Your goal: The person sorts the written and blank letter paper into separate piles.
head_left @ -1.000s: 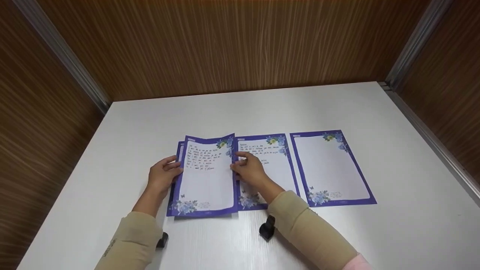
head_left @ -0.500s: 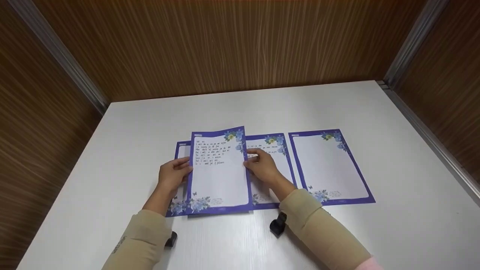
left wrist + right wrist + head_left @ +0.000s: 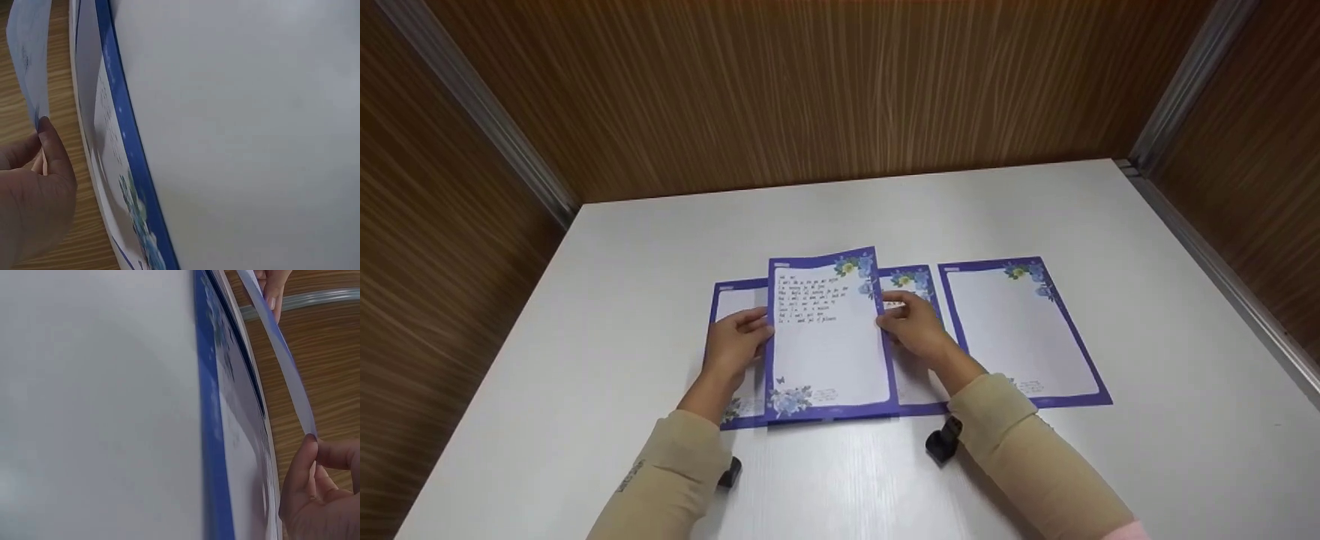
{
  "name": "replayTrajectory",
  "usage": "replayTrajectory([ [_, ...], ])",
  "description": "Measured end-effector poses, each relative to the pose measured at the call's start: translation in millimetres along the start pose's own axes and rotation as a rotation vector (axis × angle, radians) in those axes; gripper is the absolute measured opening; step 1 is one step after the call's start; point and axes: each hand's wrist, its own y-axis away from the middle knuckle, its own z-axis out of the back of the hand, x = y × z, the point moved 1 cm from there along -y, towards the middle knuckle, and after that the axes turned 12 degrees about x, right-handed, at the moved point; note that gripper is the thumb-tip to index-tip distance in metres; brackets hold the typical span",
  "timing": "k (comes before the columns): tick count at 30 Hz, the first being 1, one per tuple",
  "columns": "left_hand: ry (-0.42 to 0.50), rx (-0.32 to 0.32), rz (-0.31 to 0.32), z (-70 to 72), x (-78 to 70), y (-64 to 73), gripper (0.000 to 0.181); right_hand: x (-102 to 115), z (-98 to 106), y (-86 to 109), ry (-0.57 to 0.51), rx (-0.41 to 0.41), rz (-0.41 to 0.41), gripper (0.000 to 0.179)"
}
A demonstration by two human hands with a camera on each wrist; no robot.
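Observation:
Between both hands a purple-bordered sheet of paper (image 3: 829, 360) with handwritten lines and blue flowers is held up, slightly bowed, above the table. My left hand (image 3: 733, 343) pinches its left edge between thumb and fingers, as the left wrist view shows for the hand (image 3: 42, 185). Its right edge is pinched by my right hand (image 3: 915, 326); in the right wrist view that hand (image 3: 320, 489) has thumb and fingers on the edge. Beneath it, partly covered, lie a left sheet (image 3: 735, 296) and a middle sheet (image 3: 919, 386), both with the same border.
A third sheet (image 3: 1020, 337), with no handwriting, lies flat to the right on the white table (image 3: 840, 217). Black wrist devices (image 3: 943, 444) show below the sleeves. Wood-grain panels (image 3: 840, 90) rise behind and at both sides.
Both hands have carried the held sheet to the right and slightly away, uncovering more of the left sheet and covering more of the middle one. The far right sheet stays put.

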Motion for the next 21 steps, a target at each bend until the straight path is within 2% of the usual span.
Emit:
replayTrajectory([
  [9, -0.001, -0.019, -0.019, -23.3, -3.4, -5.1, 0.037, -5.3, 22.0, 3.6, 0.021, -0.007, -0.029, 0.045],
  [17, 0.034, 0.015, -0.076, -41.6, -5.0, -8.1, 0.035, -10.3, 39.4, 7.4, 0.0, -0.039, -0.052, 0.045],
  [21, 0.042, 0.016, -0.076, -49.1, -7.3, -9.1, 0.036, -11.4, 46.3, 8.8, 0.014, -0.043, -0.072, 0.047],
])
